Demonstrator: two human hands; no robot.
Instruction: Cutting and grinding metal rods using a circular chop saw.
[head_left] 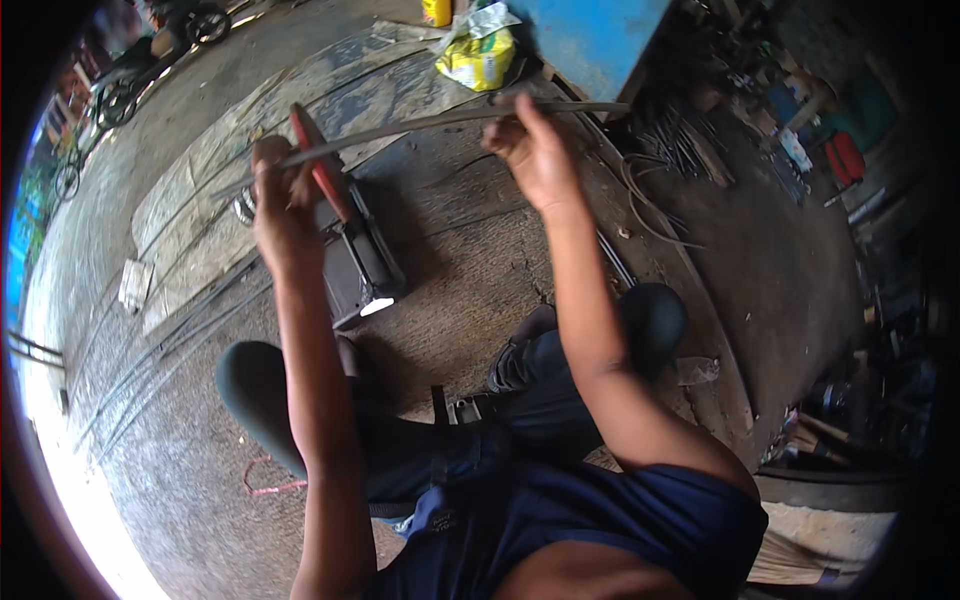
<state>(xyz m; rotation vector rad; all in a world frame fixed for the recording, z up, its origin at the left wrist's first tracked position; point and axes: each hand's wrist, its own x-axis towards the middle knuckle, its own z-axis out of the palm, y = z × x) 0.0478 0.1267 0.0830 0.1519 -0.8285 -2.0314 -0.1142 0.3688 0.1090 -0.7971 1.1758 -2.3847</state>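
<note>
A long, thin grey metal bar (400, 127) stretches across in front of me, slightly tilted, its right end higher. Near its left end, my left hand (285, 205) is closed round it. My right hand (540, 160) grips it farther right, thumb up and fingers curled. Below the bar, beside my left hand, a low machine with a dark metal base (365, 250) and a red arm (325, 170) sits on the ground; it looks like a cut-off saw. My left hand hides part of it. A coiled metal part (243, 207) shows just left of that hand.
My knees are bent on either side. Flattened sheeting (200, 200) and long thin rods (170, 345) lie at left. A yellow bag (478, 60) and blue panel (600, 40) stand ahead. Metal scraps (680, 145) and a looped cable (640, 200) are at right; motorbikes (120, 90) far left.
</note>
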